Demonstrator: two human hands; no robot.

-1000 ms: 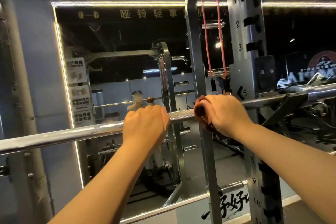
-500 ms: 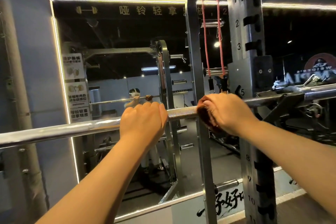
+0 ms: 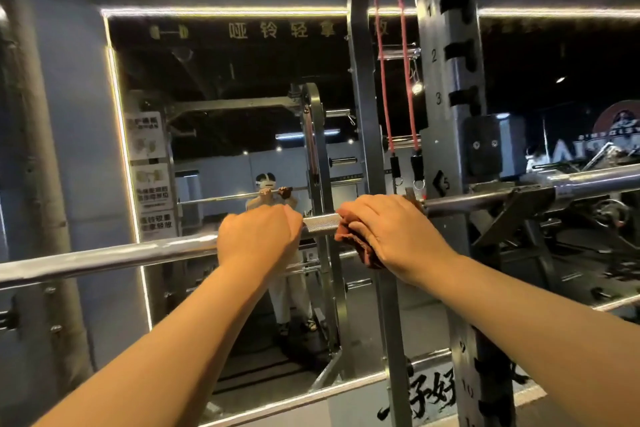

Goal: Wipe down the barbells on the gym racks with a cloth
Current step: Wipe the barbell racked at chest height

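Observation:
A steel barbell [image 3: 104, 258] runs across the view from lower left to upper right and rests in the rack's hook on the right. My left hand [image 3: 258, 236] grips the bar near its middle, fingers curled over the top. Just to its right, my right hand [image 3: 388, 232] holds a reddish-brown cloth [image 3: 355, 243] wrapped around the bar. A short knurled stretch of bar [image 3: 320, 222] shows between the two hands.
A numbered rack upright [image 3: 450, 80] stands on the right, with a curved steel post [image 3: 363, 114] beside it and a red resistance band [image 3: 384, 80] hanging down. A wall mirror [image 3: 214, 97] ahead reflects me and the rack. A grey pillar [image 3: 31, 149] stands at left.
My right hand has slid the cloth leftward along the bar, so the gap between the hands is narrower. My left hand keeps its grip on the bar.

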